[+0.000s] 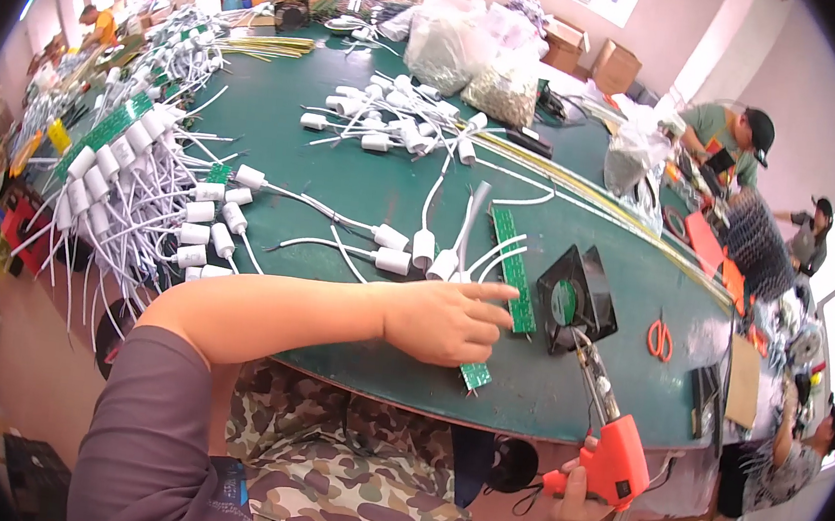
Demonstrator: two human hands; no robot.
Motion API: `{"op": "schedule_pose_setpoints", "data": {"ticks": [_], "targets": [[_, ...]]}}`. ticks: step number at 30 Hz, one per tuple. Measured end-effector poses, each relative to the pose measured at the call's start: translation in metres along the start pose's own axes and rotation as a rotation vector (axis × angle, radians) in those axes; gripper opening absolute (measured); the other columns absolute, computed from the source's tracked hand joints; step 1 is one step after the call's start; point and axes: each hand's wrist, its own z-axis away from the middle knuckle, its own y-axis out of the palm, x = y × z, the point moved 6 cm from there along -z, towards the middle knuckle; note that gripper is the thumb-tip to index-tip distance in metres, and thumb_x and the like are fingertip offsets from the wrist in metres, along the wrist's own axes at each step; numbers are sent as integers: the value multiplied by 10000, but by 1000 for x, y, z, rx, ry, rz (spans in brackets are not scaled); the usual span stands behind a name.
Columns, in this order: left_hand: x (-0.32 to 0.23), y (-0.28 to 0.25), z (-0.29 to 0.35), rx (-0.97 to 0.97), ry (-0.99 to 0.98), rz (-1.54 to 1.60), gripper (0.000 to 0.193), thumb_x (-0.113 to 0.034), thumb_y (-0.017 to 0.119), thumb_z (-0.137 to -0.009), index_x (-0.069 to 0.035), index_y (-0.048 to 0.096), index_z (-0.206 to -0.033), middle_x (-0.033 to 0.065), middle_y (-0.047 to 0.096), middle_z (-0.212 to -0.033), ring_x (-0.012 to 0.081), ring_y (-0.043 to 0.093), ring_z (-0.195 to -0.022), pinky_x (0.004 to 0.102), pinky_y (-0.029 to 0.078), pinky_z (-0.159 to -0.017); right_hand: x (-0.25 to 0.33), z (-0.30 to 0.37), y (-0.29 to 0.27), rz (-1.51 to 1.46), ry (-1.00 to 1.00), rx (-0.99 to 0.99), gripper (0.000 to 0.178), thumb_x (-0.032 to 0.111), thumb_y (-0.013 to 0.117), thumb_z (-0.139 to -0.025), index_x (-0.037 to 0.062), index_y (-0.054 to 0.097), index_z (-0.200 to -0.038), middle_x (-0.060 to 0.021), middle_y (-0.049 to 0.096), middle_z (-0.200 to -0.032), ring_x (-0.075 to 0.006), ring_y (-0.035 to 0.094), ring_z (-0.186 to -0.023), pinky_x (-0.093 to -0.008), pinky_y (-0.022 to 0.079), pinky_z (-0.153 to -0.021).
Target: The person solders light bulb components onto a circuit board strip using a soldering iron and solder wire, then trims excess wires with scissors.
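My left hand (444,321) hangs palm down over the table, its index finger stretched out and the others loosely bent apart. Beneath it lies a short green circuit board piece (476,375), partly covered by the hand. A longer green circuit board strip (513,270) lies just beyond the fingertips. White cylindrical caps with cables (423,249) lie behind the hand. My right hand (572,503) grips a red soldering gun (616,463) by its handle. Its metal tip reaches up to a black square fan-like housing (578,298) with a green round part inside.
Red-handled scissors (659,341) lie right of the housing. Bundles of white capped cables (104,170) fill the table's left side, with another pile (392,112) farther back. Plastic bags (448,47) and long yellow strips (603,215) lie beyond. Other people (741,141) work around the table.
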Motion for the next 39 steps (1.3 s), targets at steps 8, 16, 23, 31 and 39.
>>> {"op": "schedule_pose_setpoints", "data": {"ticks": [8, 16, 23, 31, 39], "targets": [[-5, -7, -19, -324, 77, 1, 122, -149, 673, -789, -78, 597, -852, 81, 585, -966, 266, 591, -1041, 488, 431, -1047, 6, -3, 0, -24, 22, -6, 408, 32, 582, -855, -102, 506, -1233, -209, 625, -1127, -143, 579, -750, -294, 512, -699], [12, -14, 10, -510, -222, 172, 266, 0, 692, -746, -49, 523, -945, 126, 490, -1091, 353, 545, -1138, 422, 491, -920, 0, -7, 1, 36, 47, -17, 400, 23, 578, -866, -94, 497, -1240, -231, 621, -1147, -163, 595, -766, -297, 517, -729], [22, -16, -11, -560, -223, 473, 293, 74, 633, -728, -49, 538, -977, 147, 503, -1154, 361, 533, -1184, 438, 470, -967, 14, -11, 9, 13, -44, -14, 404, 37, 597, -864, -82, 507, -1239, -227, 627, -1140, -163, 598, -759, -299, 519, -732], [29, -33, 27, -551, -657, 225, 340, -71, 718, -764, -52, 551, -1060, 164, 520, -1168, 339, 535, -1036, 441, 479, -867, 11, -4, -1, 39, 17, -31, 413, 46, 607, -866, -82, 510, -1246, -217, 633, -1150, -158, 598, -761, -300, 514, -744], [47, -16, 63, -153, -875, 199, 267, -55, 664, -807, -22, 602, -1064, 179, 547, -1246, 368, 575, -1109, 425, 497, -902, 5, -7, -1, 54, 23, -22, 406, 44, 607, -860, -86, 527, -1236, -203, 642, -1121, -154, 594, -763, -299, 514, -744]]}}
